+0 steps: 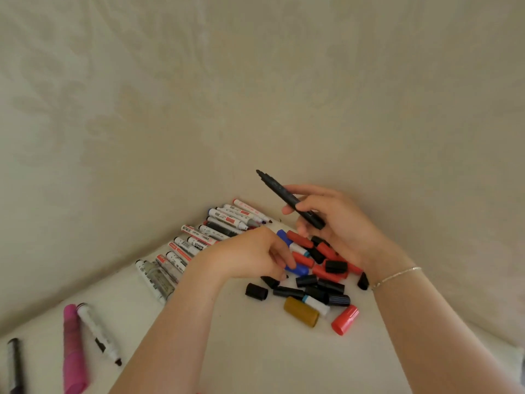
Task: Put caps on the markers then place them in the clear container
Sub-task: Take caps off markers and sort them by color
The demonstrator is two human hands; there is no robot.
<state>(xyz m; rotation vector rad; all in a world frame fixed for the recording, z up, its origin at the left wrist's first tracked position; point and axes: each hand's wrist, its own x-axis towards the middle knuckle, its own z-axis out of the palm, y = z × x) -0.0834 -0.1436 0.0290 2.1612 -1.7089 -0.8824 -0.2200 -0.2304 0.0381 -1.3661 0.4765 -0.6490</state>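
- Two forearms are seen nearest the camera, reaching over a pale table (227, 351).
- Uncapped markers (204, 245) are laid in a row beside the left hand (252, 254).
- Loose caps (318, 280) (black, red, blue, one ochre) are heaped between the wrists.
- A black marker (287, 196), uncapped and tip raised, is gripped by the right hand (338, 223).
- A blue cap (298, 270) is touched by the left hand's curled fingers (284, 258); whether it is pinched cannot be told.
- A pink marker (72, 351) lies well apart, at the left.
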